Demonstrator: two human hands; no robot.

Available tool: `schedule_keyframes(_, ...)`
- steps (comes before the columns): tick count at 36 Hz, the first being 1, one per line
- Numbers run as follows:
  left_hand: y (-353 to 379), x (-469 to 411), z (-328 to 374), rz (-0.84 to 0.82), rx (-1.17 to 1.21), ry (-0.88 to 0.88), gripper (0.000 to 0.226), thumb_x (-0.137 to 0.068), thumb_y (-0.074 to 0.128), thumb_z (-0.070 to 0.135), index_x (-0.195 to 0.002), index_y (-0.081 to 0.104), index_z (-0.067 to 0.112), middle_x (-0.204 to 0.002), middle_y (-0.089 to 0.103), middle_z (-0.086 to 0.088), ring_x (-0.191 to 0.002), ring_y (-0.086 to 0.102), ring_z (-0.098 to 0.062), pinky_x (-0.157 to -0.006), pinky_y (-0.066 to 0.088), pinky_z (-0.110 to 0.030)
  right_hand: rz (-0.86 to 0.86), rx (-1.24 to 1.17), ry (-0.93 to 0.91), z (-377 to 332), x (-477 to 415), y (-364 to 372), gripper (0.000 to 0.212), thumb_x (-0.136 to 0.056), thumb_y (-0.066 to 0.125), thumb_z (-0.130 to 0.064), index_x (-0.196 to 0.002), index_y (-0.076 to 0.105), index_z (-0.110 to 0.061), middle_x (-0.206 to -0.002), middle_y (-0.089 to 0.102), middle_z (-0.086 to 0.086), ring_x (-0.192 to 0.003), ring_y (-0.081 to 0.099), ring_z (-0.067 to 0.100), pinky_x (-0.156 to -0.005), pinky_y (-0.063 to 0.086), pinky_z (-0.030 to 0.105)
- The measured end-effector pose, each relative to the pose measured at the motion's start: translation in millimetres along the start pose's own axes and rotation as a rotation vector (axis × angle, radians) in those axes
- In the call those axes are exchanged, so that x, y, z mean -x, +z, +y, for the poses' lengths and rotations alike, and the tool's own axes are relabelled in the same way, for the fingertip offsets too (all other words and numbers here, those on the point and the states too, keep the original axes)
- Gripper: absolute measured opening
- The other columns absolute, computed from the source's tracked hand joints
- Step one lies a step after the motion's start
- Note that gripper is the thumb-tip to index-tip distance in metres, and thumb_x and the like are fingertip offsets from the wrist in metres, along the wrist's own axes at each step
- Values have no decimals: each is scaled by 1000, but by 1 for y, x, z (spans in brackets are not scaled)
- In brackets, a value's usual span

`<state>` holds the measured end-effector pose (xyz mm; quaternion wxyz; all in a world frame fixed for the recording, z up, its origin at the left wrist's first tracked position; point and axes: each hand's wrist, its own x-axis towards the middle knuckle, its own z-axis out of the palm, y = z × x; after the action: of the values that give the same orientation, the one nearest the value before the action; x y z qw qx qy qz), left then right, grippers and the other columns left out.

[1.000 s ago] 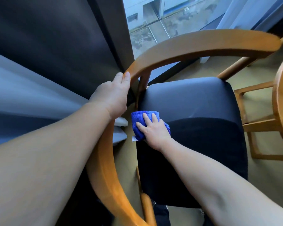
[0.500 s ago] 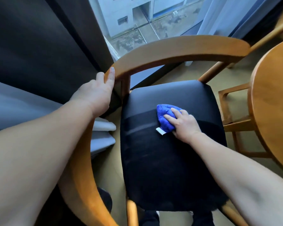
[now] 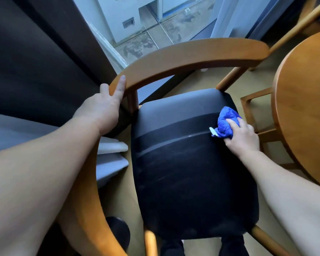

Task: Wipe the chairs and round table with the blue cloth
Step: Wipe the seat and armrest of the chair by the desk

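The person is looking down on a wooden chair (image 3: 211,50) with a black seat (image 3: 188,172). The left hand (image 3: 102,109) is gripping the chair's curved rail (image 3: 155,69) at its left bend, with one finger lying straight along the inner face and the others wrapping the outer side. The right hand (image 3: 243,138) is clutching the bunched blue cloth (image 3: 225,121) and pressing it onto the seat's right edge, close to the far right corner. Its fingers are curling over the top of the bundle, and a small white tag (image 3: 213,132) is sticking out toward the seat's middle. Pale streaks are running across the seat from the cloth toward the left edge. The round table (image 3: 303,111) is standing just beside the chair on the right. A wooden frame (image 3: 248,108) is showing between table and seat; whether it belongs to the table or to another chair is unclear. Beyond the rail, a window (image 3: 142,24) is giving onto buildings below, and a dark curtain (image 3: 35,52) is hanging at the left. Dark-clad feet (image 3: 118,231) are showing at the chair's near edge.
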<state>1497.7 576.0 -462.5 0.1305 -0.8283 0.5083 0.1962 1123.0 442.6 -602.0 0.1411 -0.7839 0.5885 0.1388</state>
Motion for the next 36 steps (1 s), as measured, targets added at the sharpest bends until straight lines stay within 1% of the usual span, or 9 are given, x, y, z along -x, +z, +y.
schedule_keyframes(3, -1, -2, 1, 1, 14, -6, 89, -92, 39, 10, -139, -28, 43, -105, 26, -9, -69, 43, -27, -68, 48, -46, 48, -43, -52, -25, 12, 1, 74, -69, 78, -25, -138, 52, -19, -145, 42, 19, -117, 46, 43, -90, 47, 48)
schedule_keyframes(7, -2, -9, 3, 19, 14, -7, 90, -93, 40, 12, -134, -32, 49, -101, 24, -9, -69, 44, -28, -65, 48, -46, 65, -3, -464, -93, 51, 22, 79, -38, 87, -23, -115, 69, -17, -124, 60, 23, -92, 61, 46, -65, 52, 44)
schedule_keyframes(11, -1, -9, 7, 12, 10, -20, 89, -94, 39, 12, -135, -30, 49, -102, 23, -8, -73, 45, -31, -64, 43, -44, -35, 84, -808, -178, 95, 48, 66, -47, 82, -30, -112, 70, -25, -125, 62, 17, -91, 62, 43, -66, 50, 40)
schedule_keyframes(14, -1, -9, 7, 13, 3, -26, 90, -92, 40, 12, -135, -29, 51, -99, 19, -6, -70, 43, -30, -64, 42, -43, -158, 207, -877, -211, 115, 58, 58, -58, 79, -38, -115, 68, -30, -128, 61, 14, -98, 61, 39, -73, 50, 44)
schedule_keyframes(18, -3, -9, 7, 15, -3, -15, 90, -91, 40, 11, -138, -27, 47, -100, 20, -7, -71, 43, -30, -65, 43, -43, -169, 251, -883, -208, 112, 66, 54, -71, 72, -39, -124, 62, -33, -137, 54, 12, -108, 57, 37, -79, 48, 45)
schedule_keyframes(23, 0, -9, 6, 31, 1, -13, 87, -95, 39, 14, -135, -29, 50, -99, 21, -7, -70, 44, -29, -62, 40, -42, -138, 200, -829, -180, 90, 59, 57, -51, 79, -33, -107, 70, -32, -122, 65, 10, -84, 62, 34, -62, 47, 36)
schedule_keyframes(30, 2, -9, 4, 35, 13, -33, 87, -96, 40, 18, -132, -31, 53, -101, 23, -7, -74, 47, -32, -62, 41, -43, -29, 125, -583, -89, 49, 36, 77, -37, 87, -28, -111, 71, -27, -120, 66, 12, -82, 63, 37, -56, 51, 38)
schedule_keyframes(33, 1, -9, 5, 33, 14, -25, 86, -96, 41, 19, -134, -30, 52, -101, 23, -7, -75, 46, -32, -63, 41, -43, -27, 104, -397, -39, 34, 24, 81, -39, 90, -25, -118, 68, -25, -123, 63, 13, -86, 61, 40, -61, 53, 42)
schedule_keyframes(36, 1, -10, 5, 37, 17, -21, 86, -96, 41, 20, -133, -30, 52, -99, 23, -7, -75, 46, -32, -63, 41, -43, -12, 91, -181, -1, 25, 10, 77, -65, 80, -30, -136, 53, -31, -143, 47, 8, -110, 51, 39, -81, 50, 44)
